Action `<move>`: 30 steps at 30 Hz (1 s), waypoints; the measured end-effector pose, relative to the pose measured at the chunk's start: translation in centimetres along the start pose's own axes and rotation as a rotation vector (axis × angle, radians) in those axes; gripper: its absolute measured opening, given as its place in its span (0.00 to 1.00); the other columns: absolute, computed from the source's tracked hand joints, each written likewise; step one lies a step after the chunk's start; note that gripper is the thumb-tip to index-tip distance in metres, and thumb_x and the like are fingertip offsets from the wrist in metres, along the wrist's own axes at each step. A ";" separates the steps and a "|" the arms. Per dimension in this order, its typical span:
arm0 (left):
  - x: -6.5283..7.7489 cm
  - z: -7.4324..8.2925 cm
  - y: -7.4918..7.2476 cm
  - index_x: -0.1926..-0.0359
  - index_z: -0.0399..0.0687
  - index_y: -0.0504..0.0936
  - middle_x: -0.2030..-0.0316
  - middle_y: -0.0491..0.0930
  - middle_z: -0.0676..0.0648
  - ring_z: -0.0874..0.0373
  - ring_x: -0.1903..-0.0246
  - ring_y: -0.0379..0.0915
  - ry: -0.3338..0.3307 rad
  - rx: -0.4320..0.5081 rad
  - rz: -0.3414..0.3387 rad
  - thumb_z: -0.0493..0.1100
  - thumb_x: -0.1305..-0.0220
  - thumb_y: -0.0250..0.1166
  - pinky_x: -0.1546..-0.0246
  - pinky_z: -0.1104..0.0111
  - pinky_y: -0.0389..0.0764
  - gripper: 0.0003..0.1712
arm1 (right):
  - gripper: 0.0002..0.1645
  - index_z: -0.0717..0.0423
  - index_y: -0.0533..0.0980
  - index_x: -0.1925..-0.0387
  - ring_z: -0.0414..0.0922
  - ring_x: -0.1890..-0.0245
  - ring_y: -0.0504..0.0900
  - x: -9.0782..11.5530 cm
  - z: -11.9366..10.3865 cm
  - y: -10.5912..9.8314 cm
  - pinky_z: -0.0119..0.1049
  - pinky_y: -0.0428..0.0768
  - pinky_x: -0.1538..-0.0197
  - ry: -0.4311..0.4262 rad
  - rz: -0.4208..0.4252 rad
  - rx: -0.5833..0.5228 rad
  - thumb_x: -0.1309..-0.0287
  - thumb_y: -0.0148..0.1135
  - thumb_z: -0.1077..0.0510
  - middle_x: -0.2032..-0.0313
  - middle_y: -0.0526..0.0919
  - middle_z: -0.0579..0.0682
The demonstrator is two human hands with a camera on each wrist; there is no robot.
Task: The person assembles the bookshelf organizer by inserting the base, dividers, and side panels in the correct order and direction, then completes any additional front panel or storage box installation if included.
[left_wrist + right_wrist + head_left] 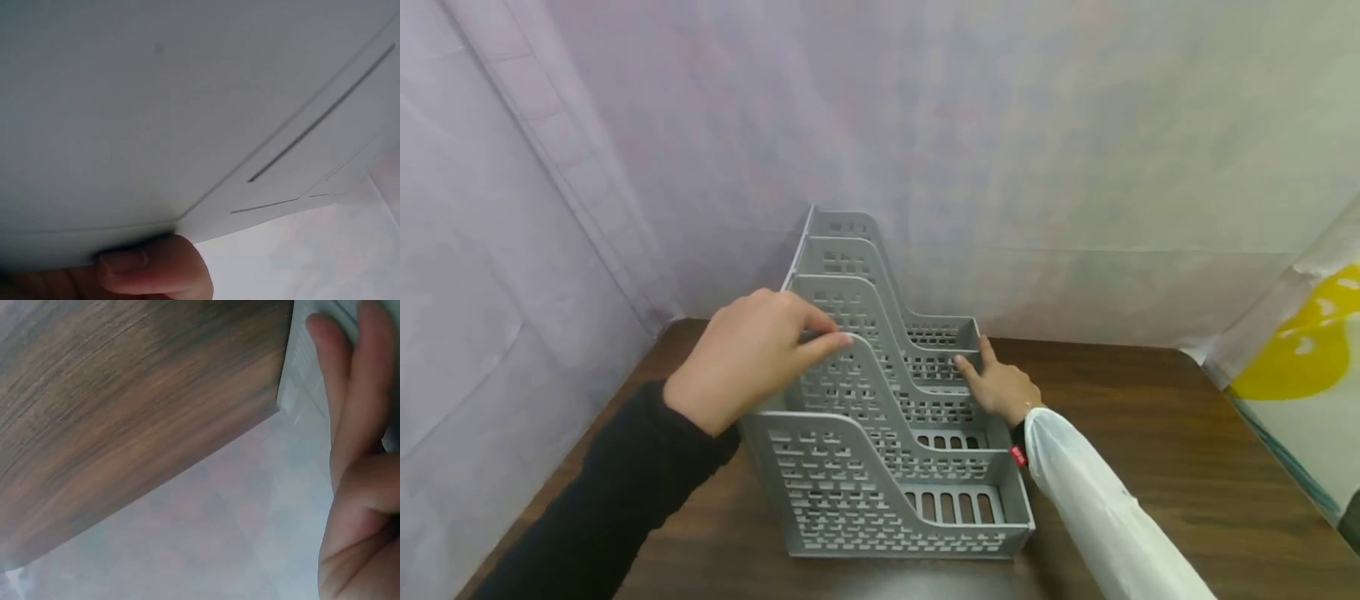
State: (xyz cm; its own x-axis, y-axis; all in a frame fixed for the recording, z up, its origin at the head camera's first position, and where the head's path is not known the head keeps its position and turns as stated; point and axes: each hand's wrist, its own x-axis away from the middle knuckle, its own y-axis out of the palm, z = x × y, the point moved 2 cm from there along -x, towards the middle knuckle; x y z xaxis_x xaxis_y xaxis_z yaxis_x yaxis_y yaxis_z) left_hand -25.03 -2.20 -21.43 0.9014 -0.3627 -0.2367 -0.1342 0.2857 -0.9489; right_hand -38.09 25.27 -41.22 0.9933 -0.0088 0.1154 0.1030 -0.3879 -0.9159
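A grey plastic file organizer (887, 533), with slotted walls and several upright compartments, stands on the table. Its tall end faces left and its low end right. My left hand (763, 350) pinches the top edge of a divider near the tall end. In the left wrist view, that thumb (156, 269) lies along the edge of a pale panel (125, 125). At the low right end my right hand (1003, 390) straddles the end wall, thumb on the inner side, forefinger outside. Extended fingers (369, 387) lie against the organizer in the right wrist view.
The brown wooden table (1150, 433) extends to the right of the organizer. A pale sheet (1037, 150) hangs behind it, another (512, 250) at the left. At the far right is a yellow-patterned surface (1300, 358) beyond the table edge.
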 end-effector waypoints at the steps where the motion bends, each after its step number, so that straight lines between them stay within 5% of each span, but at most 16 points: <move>1: -0.2 0.0 0.2 0.57 0.56 0.87 0.63 0.87 0.53 0.64 0.75 0.75 0.000 0.000 0.000 0.56 0.36 0.61 0.80 0.71 0.67 0.15 | 0.51 0.46 0.35 0.25 0.67 0.46 0.76 0.0 0.2 0.1 0.57 0.76 0.56 0.003 0.003 0.001 0.39 0.24 0.22 0.38 0.68 0.70; 5: -1.0 0.3 0.8 0.56 0.57 0.87 0.63 0.87 0.54 0.64 0.75 0.75 0.017 0.003 -0.008 0.57 0.36 0.60 0.78 0.71 0.68 0.16 | 0.49 0.47 0.35 0.25 0.66 0.52 0.79 0.3 1.3 0.2 0.53 0.77 0.65 -0.012 0.042 0.034 0.37 0.23 0.24 0.41 0.72 0.71; 8: -1.5 0.4 1.0 0.55 0.58 0.87 0.61 0.87 0.54 0.63 0.74 0.75 0.039 0.012 -0.029 0.58 0.36 0.60 0.76 0.69 0.70 0.17 | 0.45 0.48 0.40 0.25 0.67 0.41 0.72 1.3 1.9 0.2 0.58 0.77 0.56 -0.106 0.095 0.089 0.33 0.27 0.28 0.34 0.62 0.71; 10: -1.8 0.1 1.1 0.56 0.60 0.87 0.60 0.86 0.56 0.63 0.69 0.78 0.062 0.027 -0.057 0.58 0.36 0.60 0.71 0.67 0.75 0.16 | 0.43 0.50 0.45 0.25 0.66 0.31 0.58 2.4 2.3 0.4 0.63 0.67 0.41 -0.212 0.122 0.123 0.31 0.31 0.31 0.29 0.52 0.68; 12: -2.2 -0.7 1.0 0.57 0.61 0.87 0.60 0.86 0.57 0.63 0.65 0.80 0.108 0.045 -0.084 0.58 0.37 0.61 0.66 0.65 0.78 0.14 | 0.43 0.53 0.48 0.26 0.64 0.26 0.44 3.7 2.4 0.7 0.68 0.47 0.32 -0.304 0.130 0.142 0.31 0.34 0.32 0.26 0.42 0.65; 15: -2.8 -2.1 0.7 0.59 0.62 0.87 0.62 0.85 0.59 0.64 0.62 0.80 0.209 0.060 -0.119 0.55 0.38 0.62 0.61 0.63 0.80 0.11 | 0.44 0.50 0.52 0.27 0.63 0.27 0.47 5.9 2.6 1.0 0.72 0.33 0.34 -0.412 0.102 0.185 0.33 0.36 0.30 0.28 0.50 0.65; 20: -3.8 -4.5 0.1 0.63 0.63 0.87 0.64 0.83 0.61 0.66 0.61 0.77 0.421 0.026 -0.104 0.54 0.40 0.65 0.58 0.65 0.79 0.08 | 0.43 0.40 0.66 0.33 0.59 0.43 0.71 8.7 3.9 -0.1 0.69 0.46 0.34 -0.633 0.061 0.286 0.45 0.51 0.25 0.46 0.71 0.63; 22: -4.1 -5.5 -0.2 0.64 0.63 0.88 0.64 0.83 0.61 0.66 0.61 0.77 0.500 0.001 -0.076 0.53 0.42 0.66 0.58 0.66 0.79 0.07 | 0.47 0.39 0.71 0.37 0.47 0.57 0.74 9.3 4.6 -0.6 0.55 0.64 0.37 -0.756 0.059 0.322 0.55 0.57 0.22 0.57 0.73 0.53; 24: -4.4 -6.4 -0.5 0.64 0.63 0.88 0.63 0.83 0.60 0.65 0.59 0.77 0.558 -0.027 -0.053 0.52 0.42 0.67 0.56 0.65 0.79 0.07 | 0.50 0.39 0.75 0.41 0.37 0.68 0.67 9.7 4.8 -0.6 0.39 0.72 0.53 -0.839 0.083 0.365 0.64 0.58 0.18 0.67 0.68 0.43; 27: -4.5 -7.3 -1.0 0.60 0.60 0.88 0.60 0.85 0.57 0.61 0.55 0.79 0.587 -0.073 -0.040 0.51 0.41 0.66 0.51 0.62 0.79 0.09 | 0.50 0.44 0.84 0.59 0.35 0.77 0.58 10.3 4.4 0.4 0.32 0.63 0.71 -0.894 0.217 0.434 0.75 0.55 0.13 0.75 0.63 0.38; 30: -4.2 -8.1 -1.6 0.53 0.54 0.85 0.52 0.84 0.51 0.53 0.47 0.78 0.526 -0.089 -0.053 0.49 0.37 0.63 0.44 0.55 0.75 0.13 | 0.47 0.45 0.82 0.80 0.36 0.81 0.61 11.5 3.3 2.1 0.34 0.65 0.74 -0.849 0.373 0.481 0.74 0.48 0.10 0.80 0.66 0.38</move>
State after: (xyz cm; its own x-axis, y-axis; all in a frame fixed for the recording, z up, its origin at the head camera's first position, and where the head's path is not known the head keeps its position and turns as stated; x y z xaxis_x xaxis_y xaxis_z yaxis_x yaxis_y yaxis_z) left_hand -31.92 -8.28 -20.62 0.5825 -0.7769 -0.2389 -0.1495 0.1865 -0.9710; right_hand -26.26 27.36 -43.09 0.6576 0.6705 -0.3434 -0.3924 -0.0843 -0.9159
